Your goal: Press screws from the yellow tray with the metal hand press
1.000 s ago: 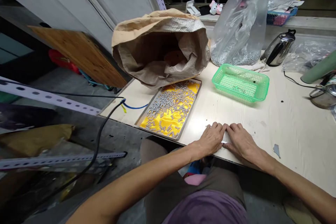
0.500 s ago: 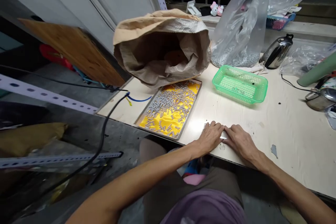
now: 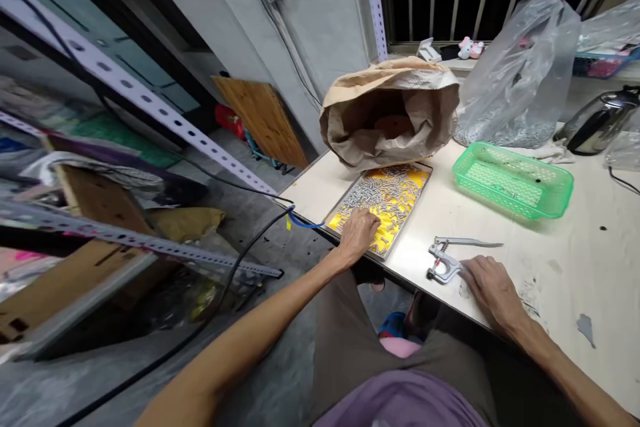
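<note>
I see the tray of small metal pins on the tabletop, my left hand curled onto them, grip unclear, my right hand flat, empty beside the pliers; basket nearly bare.

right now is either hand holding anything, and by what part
Nothing is clearly held. The left hand rests on the small metal parts in the tray; the right hand lies flat beside the metal hand tool.
</note>
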`<state>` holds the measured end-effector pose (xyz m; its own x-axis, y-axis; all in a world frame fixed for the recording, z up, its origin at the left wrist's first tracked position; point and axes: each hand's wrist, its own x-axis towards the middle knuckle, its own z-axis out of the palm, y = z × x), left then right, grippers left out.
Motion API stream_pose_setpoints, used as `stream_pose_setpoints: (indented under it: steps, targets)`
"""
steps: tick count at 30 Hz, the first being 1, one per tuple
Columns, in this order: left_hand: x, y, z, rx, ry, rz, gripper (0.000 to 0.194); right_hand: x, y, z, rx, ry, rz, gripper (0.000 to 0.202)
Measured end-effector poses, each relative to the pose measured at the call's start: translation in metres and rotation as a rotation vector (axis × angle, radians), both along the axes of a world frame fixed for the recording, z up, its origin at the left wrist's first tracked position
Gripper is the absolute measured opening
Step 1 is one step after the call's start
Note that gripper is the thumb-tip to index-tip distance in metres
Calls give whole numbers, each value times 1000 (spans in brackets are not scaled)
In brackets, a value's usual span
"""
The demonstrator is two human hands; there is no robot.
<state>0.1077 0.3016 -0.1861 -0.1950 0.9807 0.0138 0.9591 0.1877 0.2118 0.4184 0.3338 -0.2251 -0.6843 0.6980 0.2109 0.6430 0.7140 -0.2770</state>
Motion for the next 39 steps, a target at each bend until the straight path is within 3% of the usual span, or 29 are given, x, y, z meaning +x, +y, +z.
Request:
stream_pose_setpoints:
  steps: [6, 10, 14, 19, 27, 30, 32, 36, 39]
  targets:
    - [5, 15, -17, -53, 109, -181, 22, 6, -3, 17, -226, 117, -128, 32]
    - [6, 31, -23, -95, 208, -340, 22, 17, 0, 25, -175, 189, -218, 32]
    - [2, 39, -26, -112, 211, -431, 19, 33, 4, 29, -86, 170, -217, 34]
    - [-3, 35, -28, -14, 77, -294, 21, 43, -3, 27, -105, 58, -144, 33]
    - [0, 17, -21, 59, -473, 53, 7, 17, 6, 5, 44, 19, -65, 34]
    - [2, 10, -15, 89, -604, 95, 5, 0, 12, 13, 122, -37, -106, 34]
    - [6, 6, -11, 99, -681, 113, 5, -24, 14, 24, 99, 73, -82, 33]
    - [17, 1, -1, 129, -772, 111, 5, -98, 18, 46, -235, 449, 100, 33]
    - [21, -2, 9, 161, -837, 99, 5, -146, 25, 52, -466, 580, 96, 35]
